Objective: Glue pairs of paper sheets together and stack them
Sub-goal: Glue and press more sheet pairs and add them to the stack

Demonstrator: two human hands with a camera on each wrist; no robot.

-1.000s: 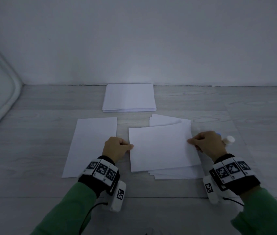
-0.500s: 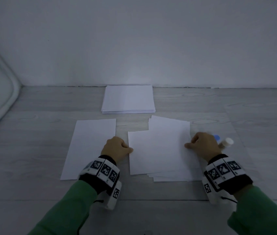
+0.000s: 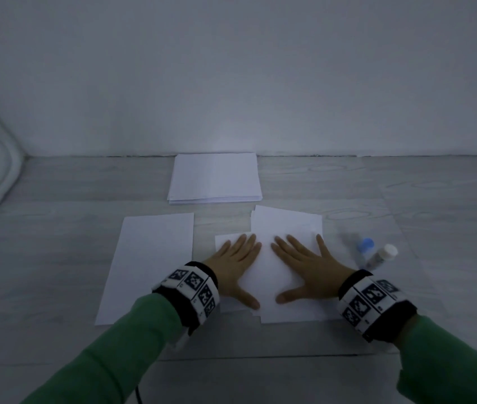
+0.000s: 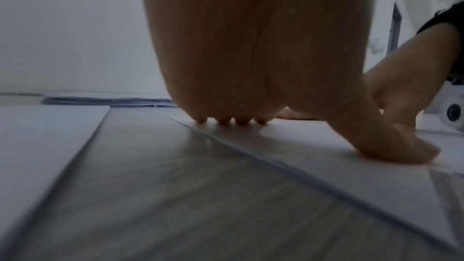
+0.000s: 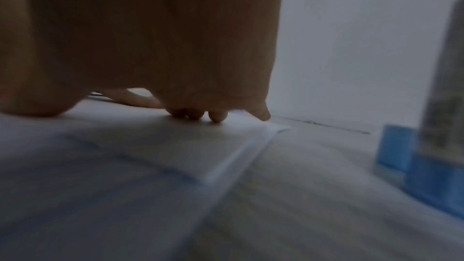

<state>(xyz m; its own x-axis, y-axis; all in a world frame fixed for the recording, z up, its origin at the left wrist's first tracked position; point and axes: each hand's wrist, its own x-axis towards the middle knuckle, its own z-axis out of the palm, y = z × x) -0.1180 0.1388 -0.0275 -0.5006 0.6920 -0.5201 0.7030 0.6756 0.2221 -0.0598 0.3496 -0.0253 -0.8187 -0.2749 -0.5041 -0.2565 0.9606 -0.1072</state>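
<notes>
Left hand: the left hand [image 3: 235, 265] lies flat, fingers straight, palm down on the top sheet [image 3: 266, 275], gripping nothing.
Right hand: the right hand [image 3: 308, 268] does the same just beside it at 3 o'clock, fingers spread and flat, thumb tips nearly meeting.
Top sheet: it sits on the untidy pile [image 3: 286, 225] in the middle of the table [image 3: 56, 199], skewed so that lower sheets peek out at 12 and 6 o'clock.
Step, by my reading: pressing a glued pair together.
Key relation: the sheet's long axis runs from 6 to 12 o'clock, straight away from the person, and both palms sit near its 6 o'clock half; a smoothing stroke would run toward 12.
Neat stack: the neat stack [image 3: 215, 177] waits at 12 o'clock by the wall, well apart from both hands and about equally near to each.
Single sheet: a single sheet [image 3: 149, 258] lies at 9 o'clock, nearer the left hand.
Glue: the glue bottle [image 3: 381, 255] and its blue cap [image 3: 365, 246] are at 3 o'clock, nearer the right hand.
</notes>
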